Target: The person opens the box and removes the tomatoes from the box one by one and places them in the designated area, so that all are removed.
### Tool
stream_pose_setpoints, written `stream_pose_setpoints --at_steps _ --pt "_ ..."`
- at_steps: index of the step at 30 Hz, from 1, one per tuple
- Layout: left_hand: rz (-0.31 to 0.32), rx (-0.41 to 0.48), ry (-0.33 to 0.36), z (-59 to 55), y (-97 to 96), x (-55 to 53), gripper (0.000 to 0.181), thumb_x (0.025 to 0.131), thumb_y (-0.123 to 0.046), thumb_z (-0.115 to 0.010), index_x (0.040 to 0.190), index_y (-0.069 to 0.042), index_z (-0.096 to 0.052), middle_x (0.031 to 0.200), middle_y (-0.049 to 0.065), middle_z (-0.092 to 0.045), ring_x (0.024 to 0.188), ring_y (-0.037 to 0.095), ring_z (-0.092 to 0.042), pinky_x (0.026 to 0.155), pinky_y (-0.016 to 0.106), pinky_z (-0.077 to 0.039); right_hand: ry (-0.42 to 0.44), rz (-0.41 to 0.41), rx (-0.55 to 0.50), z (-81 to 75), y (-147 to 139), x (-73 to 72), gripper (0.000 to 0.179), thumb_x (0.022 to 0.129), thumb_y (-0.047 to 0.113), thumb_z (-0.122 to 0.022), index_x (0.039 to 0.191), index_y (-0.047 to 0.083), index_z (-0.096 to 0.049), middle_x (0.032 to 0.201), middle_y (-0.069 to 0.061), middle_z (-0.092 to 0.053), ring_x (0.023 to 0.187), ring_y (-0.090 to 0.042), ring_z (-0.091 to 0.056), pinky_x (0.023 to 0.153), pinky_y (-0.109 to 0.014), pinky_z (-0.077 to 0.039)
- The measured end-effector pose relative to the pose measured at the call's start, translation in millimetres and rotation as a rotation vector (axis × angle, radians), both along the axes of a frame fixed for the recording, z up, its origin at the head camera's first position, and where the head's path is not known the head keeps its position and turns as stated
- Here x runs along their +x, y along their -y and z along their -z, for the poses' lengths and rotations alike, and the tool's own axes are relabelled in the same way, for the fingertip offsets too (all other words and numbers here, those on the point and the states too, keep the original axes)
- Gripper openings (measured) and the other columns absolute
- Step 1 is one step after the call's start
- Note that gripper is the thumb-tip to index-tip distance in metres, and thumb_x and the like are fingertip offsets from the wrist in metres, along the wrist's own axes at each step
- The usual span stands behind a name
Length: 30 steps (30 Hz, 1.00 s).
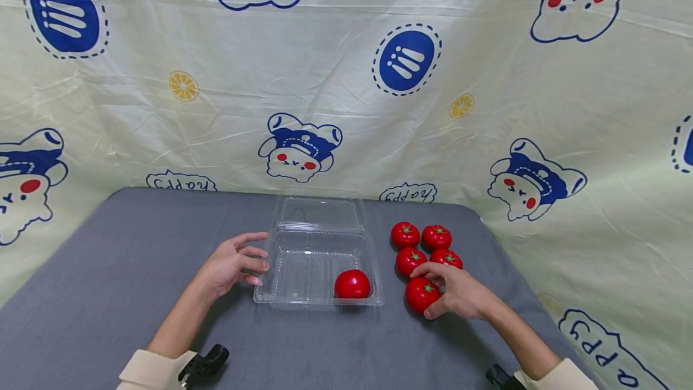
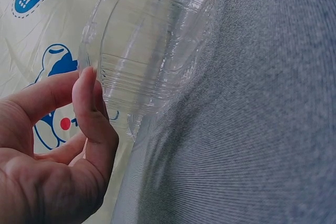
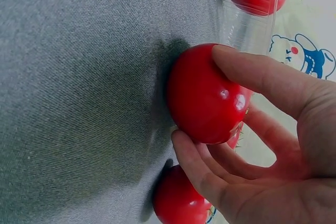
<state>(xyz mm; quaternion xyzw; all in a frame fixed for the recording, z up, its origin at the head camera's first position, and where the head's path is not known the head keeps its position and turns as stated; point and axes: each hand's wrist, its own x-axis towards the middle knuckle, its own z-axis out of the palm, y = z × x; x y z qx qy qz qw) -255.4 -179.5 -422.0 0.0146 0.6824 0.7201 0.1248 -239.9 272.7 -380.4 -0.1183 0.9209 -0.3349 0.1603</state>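
My right hand (image 1: 460, 290) grips a red tomato (image 1: 422, 295) at the near end of a tomato group, thumb on one side and fingertips on the other. In the right wrist view this tomato (image 3: 205, 95) sits between thumb and fingers, close to the cloth. My left hand (image 1: 233, 263) touches the left rim of a clear plastic clamshell box (image 1: 303, 257) with loosely bent fingers. In the left wrist view its fingertips (image 2: 86, 80) meet the rim. The box lies with its lid (image 1: 319, 212) folded back. Another tomato (image 1: 352, 284) rests in its near right corner.
Several more tomatoes (image 1: 405, 235) stand in a cluster right of the box, one partly hidden by my right hand. Grey cloth (image 1: 135, 245) covers the table. A printed curtain (image 1: 335, 77) hangs behind it.
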Motion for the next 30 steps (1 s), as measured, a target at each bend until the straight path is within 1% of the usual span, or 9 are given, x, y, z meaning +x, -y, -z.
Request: stream_pose_setpoints --at_steps 8,15,30 --pt "0.0 0.006 0.001 -0.1 0.4 0.7 0.077 0.084 0.007 -0.069 0.153 0.001 -0.037 0.108 0.014 -0.061 0.075 0.013 -0.067 0.055 0.026 -0.059 0.006 0.01 -0.012 2.1 0.7 -0.7 0.068 0.062 0.009 -0.093 0.122 0.016 -0.063 0.119 -0.012 -0.059 0.111 -0.032 -0.054 0.078 -0.043 -0.059" --pt "-0.004 0.001 0.002 -0.1 0.3 0.2 0.076 0.084 0.007 -0.069 0.153 0.0 -0.037 0.11 0.015 -0.062 0.076 0.013 -0.067 0.055 0.026 -0.059 0.018 0.029 -0.001 3.5 2.3 -1.2 0.068 0.062 0.007 -0.093 0.122 0.016 -0.062 0.119 -0.011 -0.058 0.111 -0.032 -0.053 0.078 -0.044 -0.059" --pt "-0.005 0.003 0.01 -0.9 -0.5 0.0 0.076 0.084 0.008 -0.069 0.153 0.0 -0.037 0.11 0.015 -0.062 0.077 0.014 -0.067 0.055 0.027 -0.059 0.015 0.017 -0.004 3.5 4.7 -1.9 0.068 0.061 0.006 -0.093 0.12 0.016 -0.061 0.118 -0.012 -0.058 0.11 -0.032 -0.053 0.076 -0.043 -0.06"
